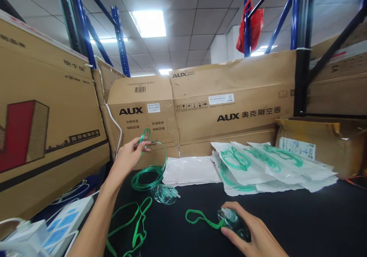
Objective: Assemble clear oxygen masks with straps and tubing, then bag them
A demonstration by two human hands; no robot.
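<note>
My left hand (134, 152) is raised at centre left, its fingers closed on a loop of green tubing (145, 134). A thin strand runs from there down to a coil of green tubing (147, 177) on the black table. My right hand (243, 226) grips a clear oxygen mask (231, 219) low over the table at lower right. From that mask a green elastic strap (197, 217) trails left. Beside the coil lies a second clear mask (165, 193) with a white connector. More green strap (139, 222) lies loosely at the lower left.
White pouches with green tubing (275, 165) are piled at the right, next to a stack of white pouches (190, 171). Cardboard panels (229, 96) wall the back. A power strip (64, 224) with cables sits at the left, and an open carton (329, 142) at the right.
</note>
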